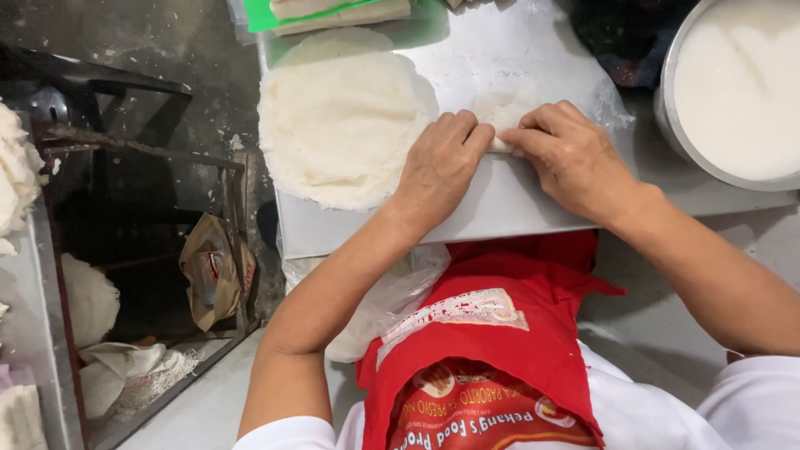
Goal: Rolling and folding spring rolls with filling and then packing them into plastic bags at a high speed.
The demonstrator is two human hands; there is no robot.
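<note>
Right now both hands work on one small white wrapper roll [502, 117] that lies on a metal tray [500, 208]. Its long axis runs left to right across the tray, parallel to the near edge, and much of it is hidden under the fingers, so which end is which cannot be told. The left hand [439, 162] comes in from the lower left with its fingers bent and held close together, the tips pressing down on the left end of the roll. The right hand [573, 158] comes in from the right, fingers likewise curled and close, pinching the right end against the tray. The two sets of fingertips almost meet over the roll.

Just beside the left hand, on the same tray, sits one stack of thin round white wrappers [342, 125], lying flat and touching the hand's outer edge. At the far edge one green board [275, 15] holds pale blocks. One large round metal basin [667, 108] of white filling stands to the right, apart from the tray. One red apron [492, 350] hangs below the tray's near edge.
</note>
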